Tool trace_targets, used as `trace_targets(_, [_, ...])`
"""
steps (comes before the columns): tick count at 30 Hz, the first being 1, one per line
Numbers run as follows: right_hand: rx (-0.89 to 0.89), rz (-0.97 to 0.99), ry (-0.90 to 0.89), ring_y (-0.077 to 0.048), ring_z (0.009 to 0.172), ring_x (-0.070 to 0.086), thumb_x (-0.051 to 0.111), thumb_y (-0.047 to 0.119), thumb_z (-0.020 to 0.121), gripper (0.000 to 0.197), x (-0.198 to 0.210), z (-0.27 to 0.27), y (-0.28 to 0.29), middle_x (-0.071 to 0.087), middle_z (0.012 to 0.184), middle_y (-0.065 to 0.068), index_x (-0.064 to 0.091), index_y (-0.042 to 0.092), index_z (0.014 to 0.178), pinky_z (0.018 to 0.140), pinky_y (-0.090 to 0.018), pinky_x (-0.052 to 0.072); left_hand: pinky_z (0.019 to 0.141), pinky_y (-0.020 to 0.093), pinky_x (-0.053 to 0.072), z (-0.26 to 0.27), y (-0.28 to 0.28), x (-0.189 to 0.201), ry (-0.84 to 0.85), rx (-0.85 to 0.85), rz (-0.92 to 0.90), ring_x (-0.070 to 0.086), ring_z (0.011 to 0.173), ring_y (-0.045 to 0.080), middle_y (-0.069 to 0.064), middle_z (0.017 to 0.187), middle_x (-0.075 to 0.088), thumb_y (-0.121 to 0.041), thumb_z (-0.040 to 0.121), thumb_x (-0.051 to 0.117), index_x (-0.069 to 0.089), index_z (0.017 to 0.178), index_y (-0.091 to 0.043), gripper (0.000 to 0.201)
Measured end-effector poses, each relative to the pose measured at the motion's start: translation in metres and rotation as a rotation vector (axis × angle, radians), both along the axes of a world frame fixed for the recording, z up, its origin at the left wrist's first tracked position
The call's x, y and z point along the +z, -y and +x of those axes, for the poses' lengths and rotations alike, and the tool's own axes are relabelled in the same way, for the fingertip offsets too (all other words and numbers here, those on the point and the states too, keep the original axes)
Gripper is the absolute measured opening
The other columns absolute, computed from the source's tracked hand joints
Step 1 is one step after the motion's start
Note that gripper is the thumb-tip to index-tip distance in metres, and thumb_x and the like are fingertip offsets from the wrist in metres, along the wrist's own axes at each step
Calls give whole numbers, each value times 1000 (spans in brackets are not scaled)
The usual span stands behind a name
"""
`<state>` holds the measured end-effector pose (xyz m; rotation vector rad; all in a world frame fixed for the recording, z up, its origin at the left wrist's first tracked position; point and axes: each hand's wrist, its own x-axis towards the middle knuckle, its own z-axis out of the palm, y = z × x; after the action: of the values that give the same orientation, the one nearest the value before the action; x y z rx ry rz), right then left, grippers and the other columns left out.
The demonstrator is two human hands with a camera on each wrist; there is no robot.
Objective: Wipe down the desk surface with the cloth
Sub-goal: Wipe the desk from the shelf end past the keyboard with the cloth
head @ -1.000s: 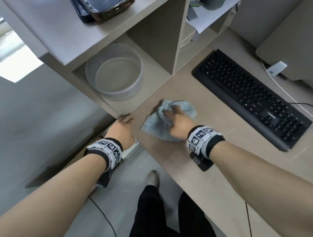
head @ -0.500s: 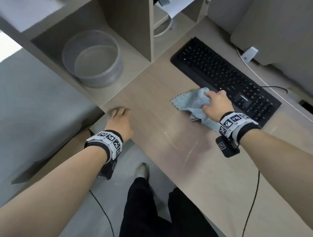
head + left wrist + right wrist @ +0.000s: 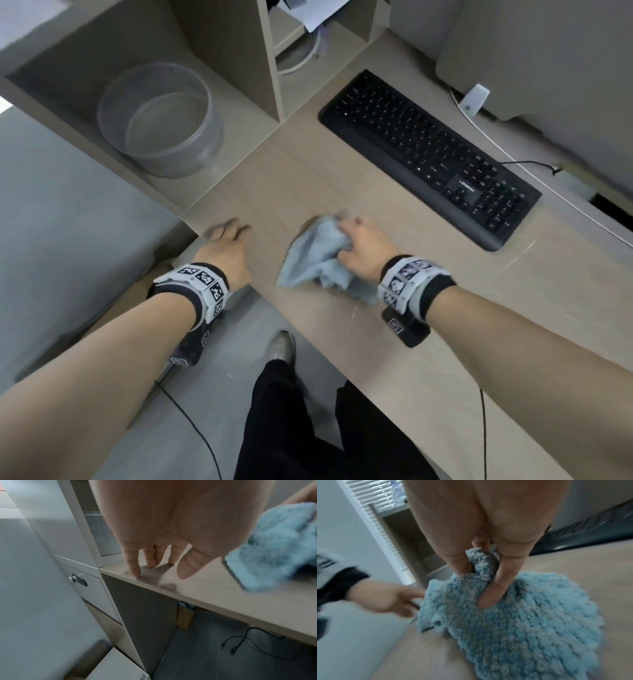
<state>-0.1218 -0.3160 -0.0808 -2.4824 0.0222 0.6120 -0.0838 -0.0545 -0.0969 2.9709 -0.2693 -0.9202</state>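
Wiping is in progress. The right hand holds the bunched cloth in a curled grip on the worktop near its front-left corner — keyboard-side and right-hand areas apparently remain. The left hand rests fingertips on the edge, relaxed.

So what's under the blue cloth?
The cloth lies on the desk, held by the right hand. Bare desk shows all around it. The spot right underneath is covered, so that can't be seen.
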Motion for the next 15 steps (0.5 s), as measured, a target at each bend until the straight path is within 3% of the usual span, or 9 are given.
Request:
trace_targets(2, [-146,-84,30,-29,106,60,58,11,85,51,4,14,31,58,121,-9,47,12,135,80,-29,45,120,36,22,-1,-3,-2,2,-9,-7,7,148,28,5,164,5,-14,78,56,16,154,-18,87])
trace_targets(4, [-227,-192,43,-31,108,59,59,8,86,55,6,23,53,57,127,-13,42,10,138,85,-35,49,120,38,23,-1,-5,-3,5,-16,-13,7,148,28,5,164,5,-15,77,57,15,154,-19,88])
trace_targets(5, [-229,-216,45,-31,107,58,58,6,86,55,4,24,54,55,129,-14,40,11,138,85,-37,50,120,38,23,-1,-6,-3,6,-20,-16,7,148,27,5,164,5,-15,77,57,15,155,-19,88])
trace_targets(8, [-137,-137,-11,-24,87,59,55,-3,84,65,0,14,18,47,126,-10,34,22,141,60,-31,50,120,38,23,-2,-8,-4,11,-39,-16,7,148,26,4,164,4,-14,77,57,13,155,-19,89])
trace_targets(9, [-61,-116,-28,-26,90,60,55,-2,84,68,-5,8,-2,43,129,-9,33,25,142,60,-32,52,120,38,23,-1,-9,-5,10,-44,-16,7,148,25,3,164,4,-15,77,57,13,155,-20,89])
trace_targets(12, [238,-84,-52,-34,116,55,58,4,83,64,-16,-16,-66,37,145,-14,40,20,143,91,-43,50,120,37,21,2,-13,-6,-1,-62,-32,8,149,25,3,164,5,-15,79,55,13,155,-19,87])
trace_targets(15, [290,90,-82,-29,114,55,58,3,83,53,-24,-26,-95,50,133,-11,52,19,133,98,-40,48,121,32,16,6,-18,-4,-17,-49,-120,9,149,23,3,164,8,-6,76,54,18,155,-17,87])
